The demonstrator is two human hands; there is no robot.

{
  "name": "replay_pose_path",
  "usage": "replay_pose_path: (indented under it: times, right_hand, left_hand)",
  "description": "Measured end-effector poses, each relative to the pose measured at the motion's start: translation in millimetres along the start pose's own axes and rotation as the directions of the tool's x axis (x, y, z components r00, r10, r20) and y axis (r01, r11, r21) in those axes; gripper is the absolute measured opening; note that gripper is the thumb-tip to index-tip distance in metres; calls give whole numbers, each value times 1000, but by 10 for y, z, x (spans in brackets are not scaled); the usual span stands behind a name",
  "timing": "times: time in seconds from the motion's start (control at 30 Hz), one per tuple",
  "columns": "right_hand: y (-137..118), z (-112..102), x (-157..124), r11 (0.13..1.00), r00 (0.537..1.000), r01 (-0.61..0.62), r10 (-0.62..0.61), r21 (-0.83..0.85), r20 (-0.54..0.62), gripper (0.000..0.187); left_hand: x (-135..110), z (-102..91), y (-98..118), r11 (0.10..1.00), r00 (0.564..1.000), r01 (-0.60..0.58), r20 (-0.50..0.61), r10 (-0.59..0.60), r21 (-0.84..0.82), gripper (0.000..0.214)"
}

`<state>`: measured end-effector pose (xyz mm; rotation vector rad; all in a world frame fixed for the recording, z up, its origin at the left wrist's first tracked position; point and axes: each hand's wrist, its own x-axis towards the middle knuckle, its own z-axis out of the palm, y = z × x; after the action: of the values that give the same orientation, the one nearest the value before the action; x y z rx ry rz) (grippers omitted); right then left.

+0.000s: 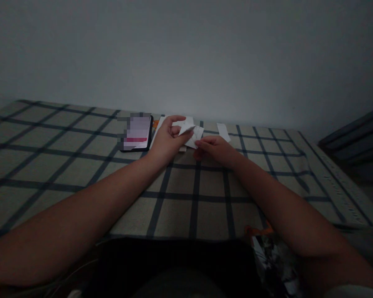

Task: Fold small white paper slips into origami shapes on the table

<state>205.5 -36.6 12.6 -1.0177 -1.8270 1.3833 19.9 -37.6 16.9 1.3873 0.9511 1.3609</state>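
White folded paper: gripped at two sides, likely for control.
Bare left hand: thumb and fingers pinch left side.
Bare right hand: fingertips pinch near corner.

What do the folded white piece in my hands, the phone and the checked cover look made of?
Folded piece: probably matte paper, given its thin edges and crisp creases.
Phone: smooth screen, likely glass, being lit; the dark rim could be plastic or metal.
Checked cover: apparently dull woven cloth, as its stripes bend at the right.
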Motion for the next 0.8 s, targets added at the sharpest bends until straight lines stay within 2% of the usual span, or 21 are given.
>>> replay_pose_path:
  times: [0.2, 0.43, 0.8]
  right_hand:
    - [28, 0, 16, 999, 999, -4, 2, -33, -42, 42]
    - [26, -7, 1, 993, 1000, 29, -28, 113, -5, 36]
    - [-30, -2, -14, 998, 1000, -16, 15, 67, 6, 34]
  left_hand:
    - [9, -5, -27, 999, 998, 49, 33, -50, 7, 67]
    - [28, -33, -67, 1000, 1000, 11, 29, -11, 9, 62]
    - [7, -14, -14, 1000, 998, 15, 61, -14, -21, 61]
